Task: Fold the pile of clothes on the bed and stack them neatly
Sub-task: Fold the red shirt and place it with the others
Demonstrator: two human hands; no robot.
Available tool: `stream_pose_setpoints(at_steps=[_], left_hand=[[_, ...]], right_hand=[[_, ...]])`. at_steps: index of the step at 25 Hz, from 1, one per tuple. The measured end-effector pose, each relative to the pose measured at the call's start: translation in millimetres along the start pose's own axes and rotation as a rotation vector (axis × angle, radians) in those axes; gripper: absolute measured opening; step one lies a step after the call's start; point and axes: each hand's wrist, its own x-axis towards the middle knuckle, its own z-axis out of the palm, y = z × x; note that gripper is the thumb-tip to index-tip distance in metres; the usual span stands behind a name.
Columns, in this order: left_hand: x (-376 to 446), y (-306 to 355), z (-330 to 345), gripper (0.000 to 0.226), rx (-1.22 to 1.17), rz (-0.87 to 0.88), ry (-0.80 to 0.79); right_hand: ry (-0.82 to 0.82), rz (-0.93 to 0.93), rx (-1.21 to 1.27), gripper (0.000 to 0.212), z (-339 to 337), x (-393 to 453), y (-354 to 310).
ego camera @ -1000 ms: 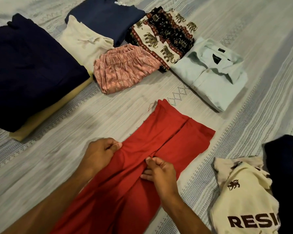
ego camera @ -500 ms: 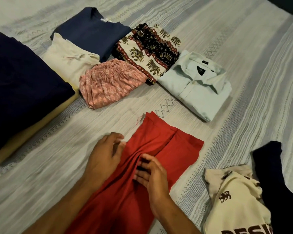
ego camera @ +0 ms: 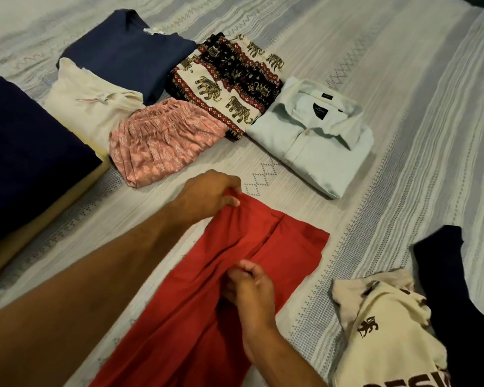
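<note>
A red garment (ego camera: 291,247) lies lengthwise on the bed in front of me, folded along its middle. My left hand (ego camera: 207,195) pinches its far left corner. My right hand (ego camera: 248,286) grips a fold at its centre seam. Behind it lie folded clothes: a pink patterned piece (ego camera: 162,146), an elephant-print piece (ego camera: 227,88), a pale blue collared shirt (ego camera: 316,138), a cream piece (ego camera: 87,107), a navy top (ego camera: 129,54) and a large navy stack (ego camera: 25,152) at left. Unfolded at lower right are a cream printed T-shirt (ego camera: 380,325) and a dark garment (ego camera: 464,303).
The bed is covered with a pale striped bedspread (ego camera: 403,65) that stretches bare to the far right. A tan layer (ego camera: 39,222) shows under the large navy stack at the left edge.
My left hand has moved from the garment's middle up to its far left corner and taken hold of it. My right hand stays at the centre fold. The view has tilted slightly.
</note>
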Motion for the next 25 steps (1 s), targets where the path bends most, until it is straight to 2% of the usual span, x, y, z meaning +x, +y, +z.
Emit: stream_pose_setpoints(at_steps=[2,4,6,8,11,14,16,18,20,22,25], left_hand=[[1,-8,-5,0.014,-0.204,-0.006,0.087],[5,-13,-12,0.015,-0.286,-0.026,0.1],[8,-17,-14,0.014,-0.242,-0.01,0.091],[11,-19,-14,0.011,-0.215,0.013,0.129],[13,-22,-9,0.01,-0.204,0.002,0.146],[11,-18,-2,0.008,-0.233,-0.016,0.143],[9,-12,3,0.008,-0.214,-0.032,0.186],[7,-6,7,0.011,-0.183,-0.066,0.205],[1,-1,9,0.021,-0.163,-0.13,0.233],[-21,8,10,0.035,-0.166,-0.164,0.294],[-94,30,11,0.021,-0.122,-0.105,0.371]], right_hand=[[0.093,-0.091,0.035,0.019,0,17,-19],[0.169,-0.169,-0.055,0.027,0,40,-44],[0.136,-0.159,-0.159,0.024,3,56,-70],[0.027,-0.139,-0.163,0.013,0,60,-87],[0.032,-0.195,-0.152,0.01,-15,63,-92],[-0.002,-0.17,-0.075,0.01,-21,64,-92],[-0.064,-0.135,-0.022,0.018,-21,68,-96],[-0.024,-0.172,-0.128,0.027,-21,74,-97],[0.069,-0.227,-0.235,0.022,-22,77,-94],[0.08,-0.221,-0.218,0.019,-24,76,-93],[0.016,-0.192,-0.131,0.023,-28,58,-85]])
